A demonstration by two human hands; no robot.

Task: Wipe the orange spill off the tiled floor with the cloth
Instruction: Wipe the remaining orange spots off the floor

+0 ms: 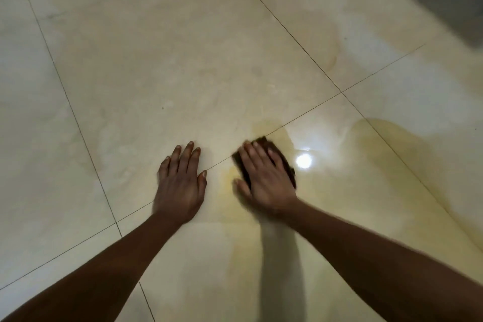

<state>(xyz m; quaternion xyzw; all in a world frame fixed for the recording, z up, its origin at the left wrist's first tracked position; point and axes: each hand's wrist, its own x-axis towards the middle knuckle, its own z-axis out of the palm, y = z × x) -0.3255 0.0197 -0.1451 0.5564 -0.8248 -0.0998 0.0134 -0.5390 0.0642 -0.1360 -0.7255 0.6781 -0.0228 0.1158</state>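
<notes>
Mid-wipe: the right hand (pixel 266 180) presses the cloth (pixel 286 162) with flat fingers, the left hand (pixel 180 185) braces open-fingered on the floor (pixel 156 60); next, probably sweep right across the spill (pixel 407 157)

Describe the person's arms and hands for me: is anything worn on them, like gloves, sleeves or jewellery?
Nothing worn is visible. The left hand and right hand are bare: no gloves, rings or wristbands show. The left forearm and right forearm are bare too, with no sleeve up to the picture's edge. The right hand is slightly blurred, so fine detail is lost.
</notes>
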